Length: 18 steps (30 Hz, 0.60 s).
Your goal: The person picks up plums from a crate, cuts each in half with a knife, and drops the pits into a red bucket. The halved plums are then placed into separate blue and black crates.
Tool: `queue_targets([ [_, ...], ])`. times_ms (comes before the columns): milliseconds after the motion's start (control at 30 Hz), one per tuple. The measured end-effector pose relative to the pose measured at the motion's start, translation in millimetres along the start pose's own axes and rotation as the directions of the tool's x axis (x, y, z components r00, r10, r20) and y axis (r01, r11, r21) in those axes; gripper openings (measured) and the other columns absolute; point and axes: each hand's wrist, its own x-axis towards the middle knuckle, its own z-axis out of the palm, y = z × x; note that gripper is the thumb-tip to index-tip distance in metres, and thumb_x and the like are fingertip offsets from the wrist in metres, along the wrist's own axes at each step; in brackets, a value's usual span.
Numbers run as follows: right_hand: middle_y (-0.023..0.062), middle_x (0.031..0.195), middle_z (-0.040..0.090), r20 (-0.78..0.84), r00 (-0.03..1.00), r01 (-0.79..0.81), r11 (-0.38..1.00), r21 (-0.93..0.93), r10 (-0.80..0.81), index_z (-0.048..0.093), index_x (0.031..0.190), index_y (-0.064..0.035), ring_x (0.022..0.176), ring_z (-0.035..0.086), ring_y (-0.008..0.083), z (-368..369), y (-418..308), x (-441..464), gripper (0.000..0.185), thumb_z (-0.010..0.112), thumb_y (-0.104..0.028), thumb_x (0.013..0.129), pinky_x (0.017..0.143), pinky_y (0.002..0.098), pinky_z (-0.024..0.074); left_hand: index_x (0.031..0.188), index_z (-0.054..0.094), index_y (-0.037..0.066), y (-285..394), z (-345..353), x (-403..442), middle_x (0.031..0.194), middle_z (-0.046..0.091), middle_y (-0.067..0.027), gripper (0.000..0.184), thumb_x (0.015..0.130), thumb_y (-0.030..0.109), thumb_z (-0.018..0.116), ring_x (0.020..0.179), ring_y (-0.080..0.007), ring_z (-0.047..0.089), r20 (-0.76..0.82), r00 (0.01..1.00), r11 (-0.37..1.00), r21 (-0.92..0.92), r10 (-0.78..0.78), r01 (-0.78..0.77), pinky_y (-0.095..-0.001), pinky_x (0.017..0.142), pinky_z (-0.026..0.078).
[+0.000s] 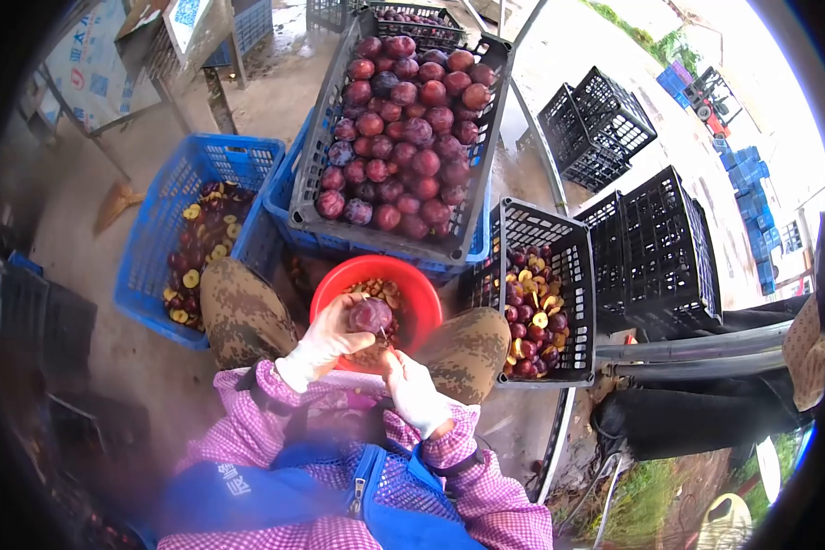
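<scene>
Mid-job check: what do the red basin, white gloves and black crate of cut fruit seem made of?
Red basin: likely plastic, smooth, with even, bright colour.
White gloves: matte and softly creased, so fabric or thin rubber; I can't tell which.
Black crate: probably moulded plastic, judging by its regular lattice walls and solid rim.

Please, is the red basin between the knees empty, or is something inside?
Not empty: brownish pieces show inside the red basin, beyond the held plum.
</scene>
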Motion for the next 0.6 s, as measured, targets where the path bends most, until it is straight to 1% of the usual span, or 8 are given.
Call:
queue_targets([
  [67,0.0273,0.086,0.061,-0.060,0.997,0.055,0.992,0.110,-0.048,0.057,0.103,0.0008,0.086,0.061,0.0424,10,9,4,0.038,0.045,-0.034,0.094,0.073,0.0437,0.0472,0.127,0.042,0.004,2,9,1,0.111,0.057,-0.0101,0.057,0.078,0.006,0.070,0.105,-0.0177,0.055,0.024,0.992,0.985,-0.116,-0.124,0.126,-0.0325,0.091,0.046],
  [133,0.0273,0.084,0.061,-0.084,0.994,0.075,0.996,0.049,-0.071,0.057,0.102,0.0010,0.084,0.061,0.0424,14,10,2,0.037,0.045,-0.034,0.094,0.072,0.0441,0.0471,0.123,0.046,0.004,-3,10,-2,0.104,0.062,-0.0096,0.046,0.083,0.011,0.067,0.100,-0.0165,0.057,0.032,0.993,0.980,-0.163,-0.109,0.113,-0.0315,0.089,0.046],
  [200,0.0272,0.083,0.061,-0.114,0.990,0.085,0.996,-0.008,-0.086,0.056,0.101,0.0012,0.083,0.061,0.0424,12,5,1,0.037,0.045,-0.034,0.094,0.071,0.0445,0.0469,0.121,0.048,0.004,-7,10,1,0.100,0.063,-0.0084,0.044,0.082,0.010,0.067,0.094,-0.0160,0.060,-0.026,1.000,1.000,0.030,-0.001,0.002,-0.0307,0.088,0.046],
  [400,0.0268,0.083,0.062,-0.058,0.994,0.083,0.994,-0.072,-0.087,0.055,0.102,0.0019,0.080,0.061,0.0425,4,-13,-7,0.036,0.044,-0.032,0.094,0.070,0.0453,0.0471,0.117,0.050,0.003,6,16,3,0.093,0.064,-0.0078,0.044,0.077,0.009,0.068,0.088,-0.0154,0.061,-0.006,0.996,0.975,0.206,0.092,-0.089,-0.0305,0.083,0.049],
  [467,0.0268,0.083,0.062,-0.082,0.988,0.128,0.992,-0.021,-0.129,0.055,0.102,0.0025,0.080,0.061,0.0424,6,-11,-5,0.037,0.044,-0.032,0.094,0.070,0.0454,0.0470,0.116,0.051,0.003,13,13,4,0.093,0.065,-0.0073,0.047,0.075,0.012,0.072,0.087,-0.0147,0.061,0.031,0.976,0.859,0.469,0.215,-0.204,-0.0307,0.083,0.049],
  [500,0.0268,0.083,0.062,-0.088,0.988,0.130,0.991,-0.017,-0.131,0.055,0.102,0.0025,0.080,0.061,0.0424,6,-8,-5,0.037,0.044,-0.032,0.094,0.070,0.0454,0.0470,0.116,0.051,0.003,19,13,4,0.093,0.065,-0.0073,0.047,0.075,0.012,0.072,0.087,-0.0147,0.061,0.037,0.976,0.857,0.473,0.214,-0.206,-0.0307,0.083,0.049],
  [567,0.0269,0.083,0.062,-0.045,0.987,0.154,0.988,0.011,-0.153,0.055,0.102,0.0024,0.080,0.061,0.0425,6,-3,-4,0.037,0.045,-0.032,0.094,0.070,0.0455,0.0470,0.109,0.055,0.005,29,15,4,0.094,0.062,-0.0055,0.043,0.071,0.010,0.076,0.088,-0.0130,0.061,0.150,0.936,0.631,0.703,0.318,-0.328,-0.0304,0.081,0.050],
  [600,0.0269,0.083,0.062,-0.046,0.987,0.153,0.988,0.013,-0.153,0.055,0.102,0.0024,0.080,0.061,0.0425,7,-4,-4,0.037,0.045,-0.032,0.094,0.070,0.0455,0.0470,0.109,0.055,0.005,27,15,5,0.094,0.062,-0.0055,0.043,0.071,0.010,0.076,0.088,-0.0130,0.061,0.152,0.936,0.631,0.703,0.317,-0.328,-0.0304,0.081,0.050],
])
